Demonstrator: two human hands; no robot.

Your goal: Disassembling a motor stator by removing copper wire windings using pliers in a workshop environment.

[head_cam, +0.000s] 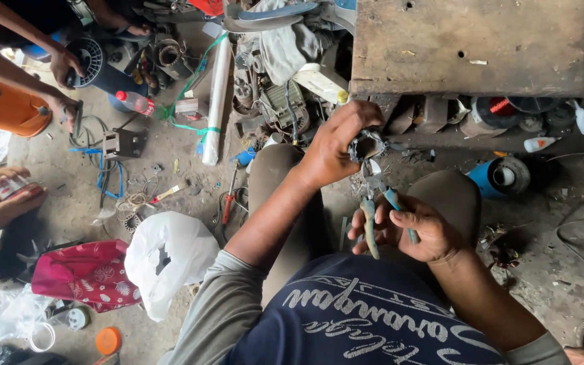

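- I see a dirty concrete floor (69,176) carrying everything.
- On it: white plastic bag (167,260), red patterned cloth (86,274), orange lid (108,340), white pipe (216,101), blue cable (111,181), red-capped bottle (134,102).
- Worn wooden desk (468,44) top right; blue-and-white roll (501,177) on floor beside it.

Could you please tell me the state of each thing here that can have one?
Left hand: closed around a small round part.
Right hand: gripping pliers.
Pliers: tip at the part; open or shut, cannot tell.
White bag: open, crumpled.
Orange lid: off, lying on the floor.
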